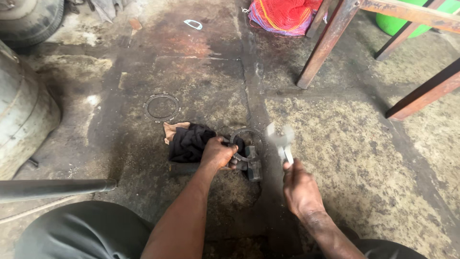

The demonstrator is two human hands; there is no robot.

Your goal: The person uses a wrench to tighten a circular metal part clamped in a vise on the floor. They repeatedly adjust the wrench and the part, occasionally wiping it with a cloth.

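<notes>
My left hand [218, 153] grips a dark, greasy metal part [252, 163] with a ring-shaped end [247, 139], holding it down on the stained concrete floor. A black rag [189, 142] lies right beside that hand, over a tan scrap. My right hand [299, 189] is raised just to the right of the part and holds a silvery open-ended wrench [280, 140], which is blurred by motion, its jaw pointing up and away from me.
A toothed ring [162, 107] lies flat on the floor beyond the rag. A metal drum [21, 115] and a tyre [31, 19] stand at the left, a grey pipe [57, 188] near my knee. Wooden bench legs [328, 43], a red net bag [282, 17] and a green tub [407, 24] are at the upper right.
</notes>
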